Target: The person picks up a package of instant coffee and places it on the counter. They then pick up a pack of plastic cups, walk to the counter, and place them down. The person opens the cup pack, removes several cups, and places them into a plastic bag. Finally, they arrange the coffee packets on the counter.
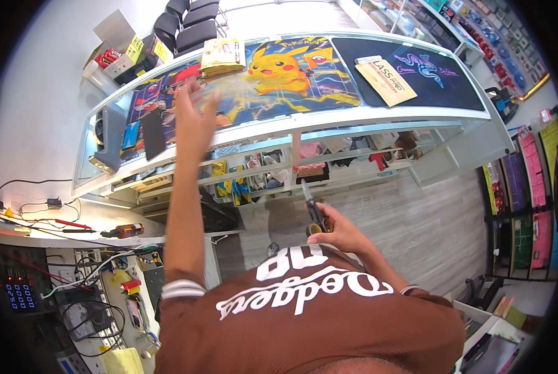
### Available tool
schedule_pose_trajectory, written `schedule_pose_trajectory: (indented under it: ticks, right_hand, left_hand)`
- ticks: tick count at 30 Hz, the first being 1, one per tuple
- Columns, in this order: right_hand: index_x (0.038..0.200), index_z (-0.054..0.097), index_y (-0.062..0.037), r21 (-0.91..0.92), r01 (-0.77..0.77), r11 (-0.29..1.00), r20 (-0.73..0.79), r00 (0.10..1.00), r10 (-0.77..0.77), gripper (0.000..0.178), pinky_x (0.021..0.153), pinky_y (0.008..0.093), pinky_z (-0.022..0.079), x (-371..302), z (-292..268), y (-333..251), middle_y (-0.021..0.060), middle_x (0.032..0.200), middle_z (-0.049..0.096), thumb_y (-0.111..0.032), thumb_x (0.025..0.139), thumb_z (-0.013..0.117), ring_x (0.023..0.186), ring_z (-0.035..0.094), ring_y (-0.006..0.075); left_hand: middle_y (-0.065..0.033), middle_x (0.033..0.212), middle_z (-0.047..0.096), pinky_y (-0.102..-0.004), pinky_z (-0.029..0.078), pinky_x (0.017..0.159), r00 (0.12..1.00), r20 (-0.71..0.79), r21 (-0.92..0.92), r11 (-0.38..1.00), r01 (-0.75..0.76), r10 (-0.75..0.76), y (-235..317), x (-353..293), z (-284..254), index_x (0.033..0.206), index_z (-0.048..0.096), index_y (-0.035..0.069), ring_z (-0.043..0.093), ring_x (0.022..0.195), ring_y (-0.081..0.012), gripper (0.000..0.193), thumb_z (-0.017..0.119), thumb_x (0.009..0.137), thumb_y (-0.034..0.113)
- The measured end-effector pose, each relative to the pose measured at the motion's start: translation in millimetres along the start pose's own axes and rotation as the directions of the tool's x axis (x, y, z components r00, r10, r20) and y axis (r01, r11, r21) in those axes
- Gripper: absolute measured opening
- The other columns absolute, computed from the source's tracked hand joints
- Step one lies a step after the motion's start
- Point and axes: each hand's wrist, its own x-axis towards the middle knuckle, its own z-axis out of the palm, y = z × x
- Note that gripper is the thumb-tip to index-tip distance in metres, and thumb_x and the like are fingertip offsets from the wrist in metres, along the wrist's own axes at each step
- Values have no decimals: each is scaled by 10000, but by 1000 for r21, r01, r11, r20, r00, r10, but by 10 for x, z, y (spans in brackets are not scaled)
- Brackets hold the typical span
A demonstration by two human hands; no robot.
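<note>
While the right hand (338,232) is gripping a screwdriver (312,209), the left hand (195,118) is reaching, fingers spread and empty, over the far glass counter (378,118); nothing is taken up yet.

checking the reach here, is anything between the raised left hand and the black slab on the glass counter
Nothing visible stands between them. The left hand is raised, open and blurred, just right of the black slab on the glass counter. The right hand holds a box cutter lower down.

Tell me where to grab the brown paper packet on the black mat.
Take the packet by its long near edge, coming from the counter's front side. It lies flat and slanted on the black mat, so fingers would likely slide under that edge and pinch from above.
</note>
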Motion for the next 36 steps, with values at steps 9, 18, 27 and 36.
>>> schedule_pose_trajectory:
  ticks: [9,18,27,36]
  right_hand:
    - [1341,578,-54,-102,307,946,-344,882,-323,526,797,288,595,475,-1966,-1663,58,1056,694,-14,884,836,937,687,132]
    - [1356,609,-58,-269,372,889,-490,741,-458,483,754,208,420,951,-3311,-1985,-9,1033,675,-207,948,820,880,608,42]
    - [1396,611,-72,-232,429,873,-496,720,-486,489,687,190,374,1101,-3327,-2061,-23,898,708,-230,968,788,779,567,12]
    - [1525,518,-33,56,543,838,-492,745,-450,599,616,171,365,1203,-2927,-2152,9,1004,684,-106,980,754,799,558,26]
  left_hand:
    - [-303,1121,743,-445,566,936,858,137,750,618,236,-495,-707,2128,842,1187,714,-98,722,1110,-396,867,728,875,712]
    - [-111,1053,723,-360,538,862,953,295,407,911,-61,-68,771,2408,1379,1182,657,81,702,988,-221,352,758,940,315]
    - [-60,1052,717,-287,540,844,975,160,-70,983,169,-156,1154,2078,1285,1316,582,-44,683,947,-126,557,749,985,372]
    - [-178,1516,583,-441,409,1192,850,525,421,858,-294,34,467,1094,1510,1486,563,69,546,1406,-367,788,819,876,497]
